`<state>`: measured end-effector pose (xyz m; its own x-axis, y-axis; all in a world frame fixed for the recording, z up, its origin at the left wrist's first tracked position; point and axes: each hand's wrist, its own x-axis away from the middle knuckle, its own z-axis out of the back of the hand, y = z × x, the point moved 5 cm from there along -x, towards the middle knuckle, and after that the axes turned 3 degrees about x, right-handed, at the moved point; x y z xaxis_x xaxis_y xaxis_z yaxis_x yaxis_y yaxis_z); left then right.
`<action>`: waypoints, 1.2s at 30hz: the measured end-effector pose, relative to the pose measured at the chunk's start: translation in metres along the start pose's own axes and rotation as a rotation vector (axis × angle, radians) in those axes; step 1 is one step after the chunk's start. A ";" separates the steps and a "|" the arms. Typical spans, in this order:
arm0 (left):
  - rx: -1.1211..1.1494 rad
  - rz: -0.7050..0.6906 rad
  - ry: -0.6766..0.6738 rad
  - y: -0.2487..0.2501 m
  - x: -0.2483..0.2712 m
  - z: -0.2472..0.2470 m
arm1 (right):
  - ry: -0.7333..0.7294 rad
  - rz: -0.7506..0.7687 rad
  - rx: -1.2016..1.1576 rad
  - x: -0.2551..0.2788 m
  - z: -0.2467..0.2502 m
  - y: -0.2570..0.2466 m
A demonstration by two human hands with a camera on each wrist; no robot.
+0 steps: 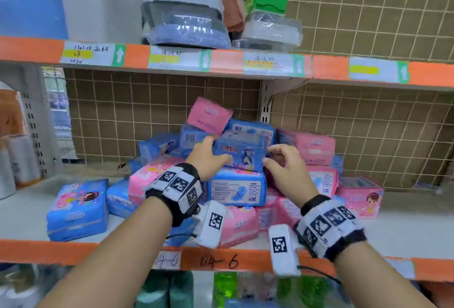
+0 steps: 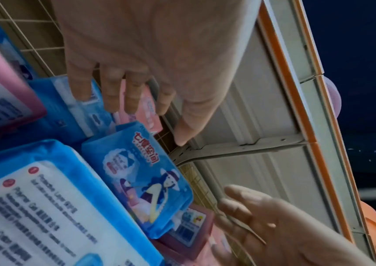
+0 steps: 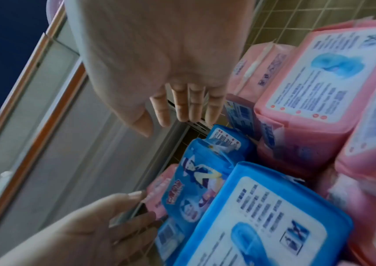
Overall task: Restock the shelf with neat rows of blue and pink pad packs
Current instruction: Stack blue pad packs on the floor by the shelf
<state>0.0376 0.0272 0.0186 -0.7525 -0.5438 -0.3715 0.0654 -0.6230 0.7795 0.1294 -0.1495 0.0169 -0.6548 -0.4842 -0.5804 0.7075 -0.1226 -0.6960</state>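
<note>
Atop the jumbled heap on the middle shelf (image 1: 24, 214), blue pack (image 1: 239, 151) sits between left hand (image 1: 207, 157) and right hand (image 1: 286, 170) (both grips apart). Advice: clamp both ends evenly, lift straight, avoid toppling pink pack (image 1: 208, 116).

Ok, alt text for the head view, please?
Both hands, left hand and right hand, reach for a blue pack atop a jumbled heap of blue and pink packs on an orange-edged shelf; neither grips it yet.
</note>
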 end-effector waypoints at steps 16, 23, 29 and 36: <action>0.322 -0.115 -0.035 0.000 -0.017 -0.012 | 0.082 -0.090 -0.254 -0.021 -0.037 0.014; 0.203 -0.311 -0.086 0.026 0.018 0.005 | 0.157 0.008 -0.340 -0.016 0.008 -0.020; 0.068 -0.317 0.161 0.020 0.033 0.022 | 0.145 -0.007 -0.385 -0.013 -0.001 -0.038; 0.274 -0.300 0.224 0.001 0.040 0.054 | -0.144 0.028 -0.441 -0.012 -0.047 -0.055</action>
<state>-0.0281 0.0353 0.0314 -0.5496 -0.4891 -0.6773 -0.3321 -0.6160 0.7143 0.0862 -0.0960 0.0424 -0.5713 -0.6014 -0.5585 0.5232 0.2575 -0.8124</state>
